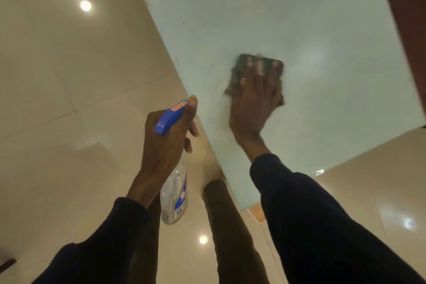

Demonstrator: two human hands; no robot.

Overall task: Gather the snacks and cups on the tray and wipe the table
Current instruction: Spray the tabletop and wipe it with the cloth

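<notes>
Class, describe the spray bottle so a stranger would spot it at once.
Find the pale table filling the upper right. Off its left edge, the left hand grips the spray bottle. Its clear body and blue head set it apart from the dark cloth under the right hand.

Cloth (241, 69) motion-blurred, mostly hidden under right hand (253, 99).
</notes>
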